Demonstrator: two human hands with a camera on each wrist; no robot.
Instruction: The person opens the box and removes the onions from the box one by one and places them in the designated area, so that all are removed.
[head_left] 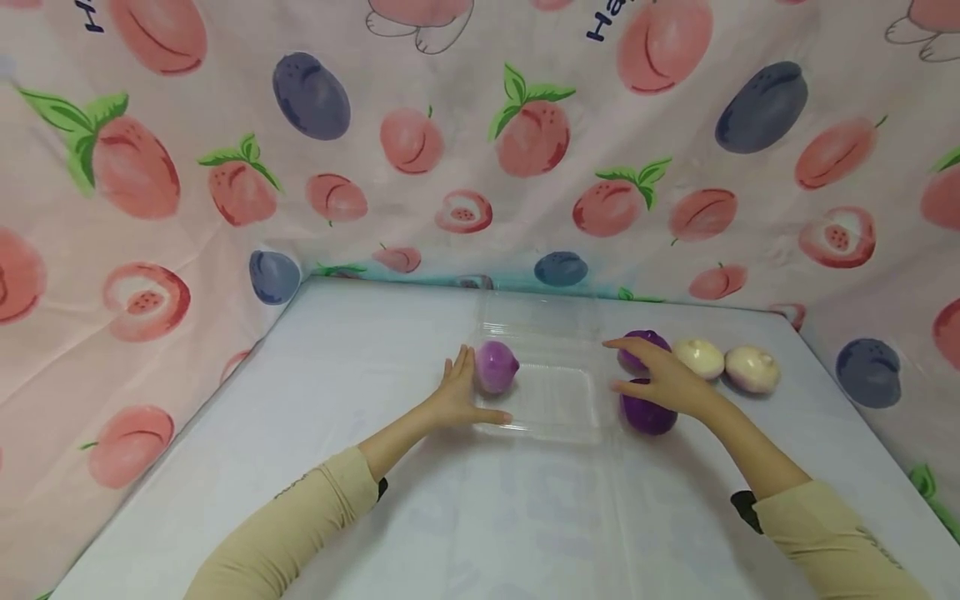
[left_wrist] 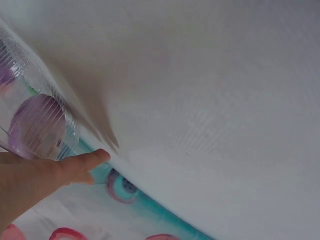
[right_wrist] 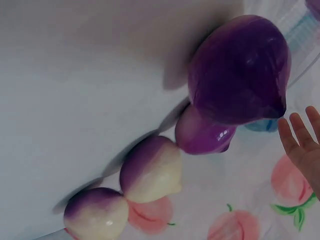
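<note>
A clear plastic box [head_left: 558, 400] with its lid folded back stands mid-table, and a light purple onion [head_left: 495, 367] lies at its left end. My left hand [head_left: 453, 402] rests at the box's left side, fingers extended and thumb along the front edge. In the left wrist view the onion [left_wrist: 37, 125] shows through the ribbed wall. My right hand [head_left: 667, 379] is over two dark purple onions, one nearer [head_left: 648, 418] and one farther [head_left: 645, 337]. Its fingers are spread and hold nothing. In the right wrist view the fingers stand beside the nearer onion [right_wrist: 240, 70].
Right of the dark onions lie two cream and purple onion-like pieces, one at left [head_left: 699, 358] and one at right [head_left: 752, 372]. White covering [head_left: 360, 350] lies on the table. A fruit-print cloth [head_left: 465, 150] hangs behind and along both sides.
</note>
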